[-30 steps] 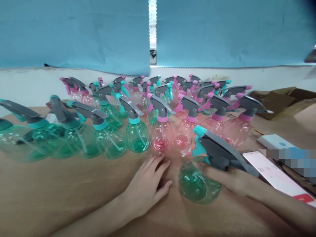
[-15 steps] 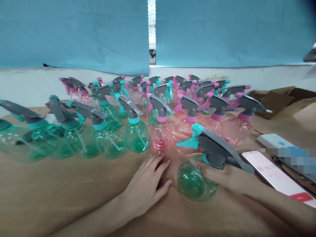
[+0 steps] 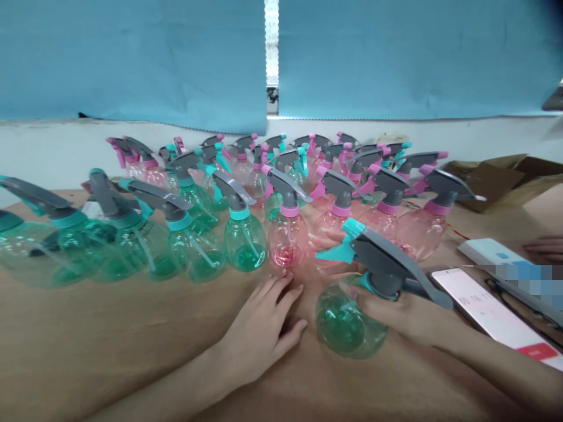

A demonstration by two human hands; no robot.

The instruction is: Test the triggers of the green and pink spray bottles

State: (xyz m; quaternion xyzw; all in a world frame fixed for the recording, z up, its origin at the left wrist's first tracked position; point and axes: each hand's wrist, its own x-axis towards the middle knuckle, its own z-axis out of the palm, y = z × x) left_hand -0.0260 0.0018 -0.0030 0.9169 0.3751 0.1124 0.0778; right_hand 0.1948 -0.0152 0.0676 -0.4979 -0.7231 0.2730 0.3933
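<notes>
My right hand point(image 3: 407, 316) grips a green spray bottle point(image 3: 347, 322) by its neck, under the grey trigger head point(image 3: 387, 264) with a teal nozzle. The bottle is tilted toward me, just above the brown table point(image 3: 109, 340). My left hand point(image 3: 264, 325) lies flat on the table with fingers stretched out, left of the bottle, fingertips close to a pink spray bottle point(image 3: 288, 234). Behind stand rows of several green bottles point(image 3: 244, 234) and pink bottles point(image 3: 417, 225).
A phone with a lit white screen point(image 3: 492, 313) and a white box point(image 3: 490, 252) lie at the right. Another person's fingers point(image 3: 545, 247) show at the right edge. Brown cardboard point(image 3: 505, 176) sits at the back right. A blue curtain point(image 3: 132, 58) hangs behind.
The held green bottle has shifted a little left and turned, so its teal nozzle now points left. Another person's fingers have come in at the right edge. My left hand has stayed put.
</notes>
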